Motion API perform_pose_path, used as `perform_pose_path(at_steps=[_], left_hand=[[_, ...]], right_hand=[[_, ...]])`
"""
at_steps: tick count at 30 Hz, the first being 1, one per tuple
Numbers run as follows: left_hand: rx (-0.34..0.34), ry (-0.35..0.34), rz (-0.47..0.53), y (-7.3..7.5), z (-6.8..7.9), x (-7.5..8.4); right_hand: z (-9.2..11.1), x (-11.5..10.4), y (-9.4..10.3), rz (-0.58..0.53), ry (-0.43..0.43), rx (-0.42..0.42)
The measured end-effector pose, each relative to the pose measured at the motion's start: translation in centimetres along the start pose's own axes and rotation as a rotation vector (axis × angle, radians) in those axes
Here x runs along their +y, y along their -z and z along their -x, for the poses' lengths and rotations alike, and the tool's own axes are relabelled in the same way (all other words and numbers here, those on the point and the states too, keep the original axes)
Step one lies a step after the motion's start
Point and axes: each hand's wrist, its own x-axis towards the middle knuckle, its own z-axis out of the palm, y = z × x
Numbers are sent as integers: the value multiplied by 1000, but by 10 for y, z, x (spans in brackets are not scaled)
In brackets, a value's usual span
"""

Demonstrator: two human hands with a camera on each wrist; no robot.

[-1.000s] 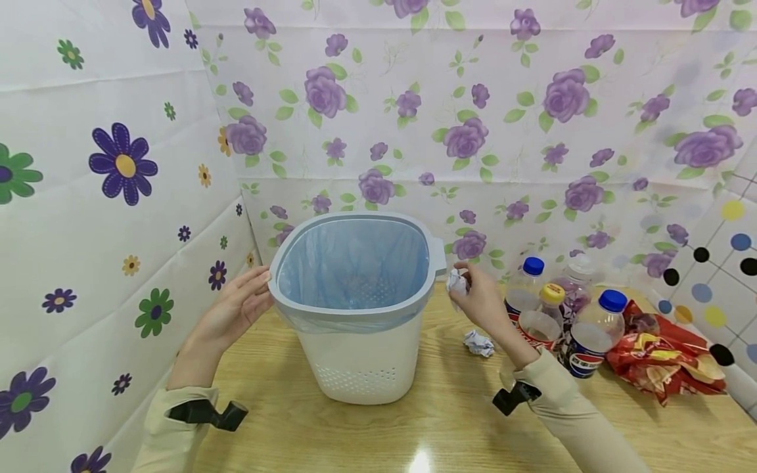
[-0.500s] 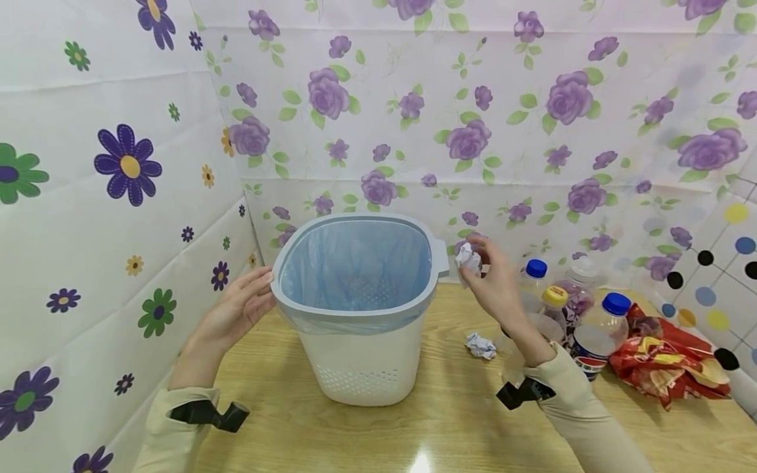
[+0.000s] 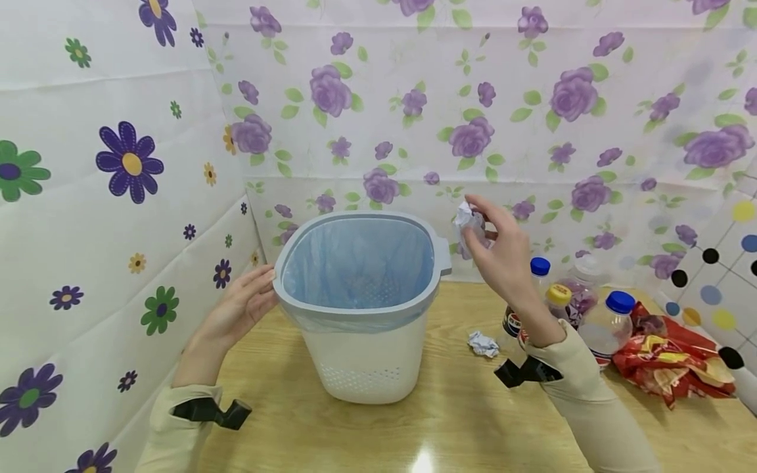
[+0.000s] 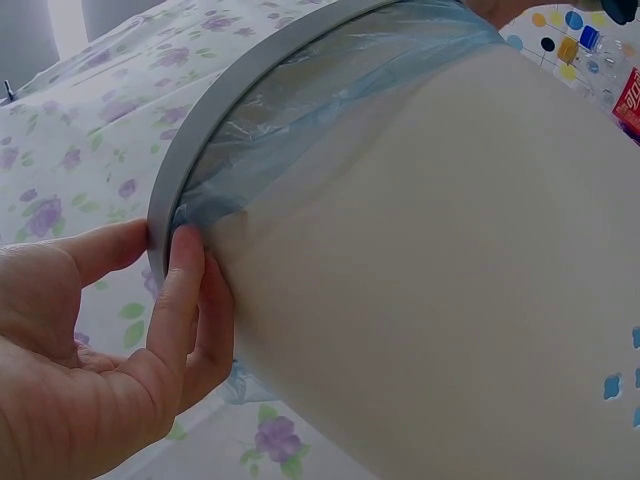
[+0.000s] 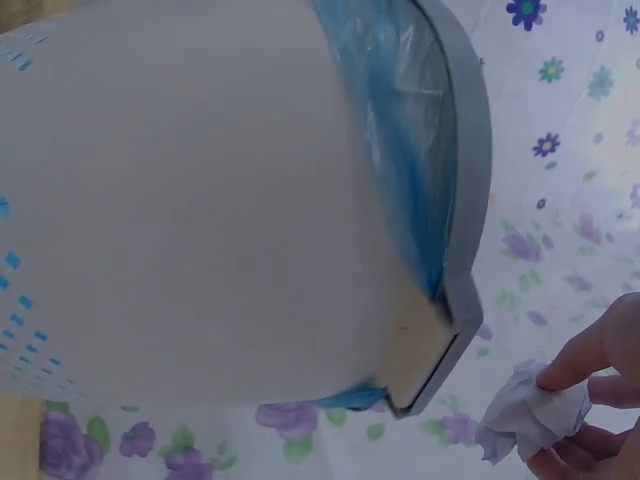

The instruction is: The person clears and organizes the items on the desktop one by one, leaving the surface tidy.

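A cream trash can [image 3: 369, 364] with a grey rim [image 3: 361, 317] and a blue plastic liner [image 3: 355, 266] stands upright on the wooden table. At the can's left side my left hand [image 3: 239, 312] pinches the rim between thumb and fingertips, which shows closely in the left wrist view [image 4: 190, 240]. My right hand [image 3: 505, 253] is raised to the right of the can, above rim height. It holds a crumpled ball of white paper [image 3: 464, 220] between thumb and fingers. A second crumpled paper ball [image 3: 483, 344] lies on the table right of the can.
Several plastic bottles, one with a blue cap [image 3: 620, 302] and another with a yellow cap [image 3: 558, 294], stand at the right behind my right forearm. Beside them lies a red snack bag [image 3: 671, 361]. Flowered sheets [image 3: 408, 157] hang at the back and left.
My right hand has risen with the paper ball, from beside the can's handle to above the rim. The left hand keeps its place on the rim.
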Motion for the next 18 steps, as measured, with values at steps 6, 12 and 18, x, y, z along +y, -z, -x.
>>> perform_pose_path(at_steps=[6,12,18], left_hand=[[-32,-25,19,1,0,0],[-30,-22,25,2,0,-1],[-18,-13,35,2,-1,-1]], right_hand=[[-13,-21,-1,-35,66,0],[-18,-37,-7,-85,115,-90],[-19,-42,-14,-88,189,-156]])
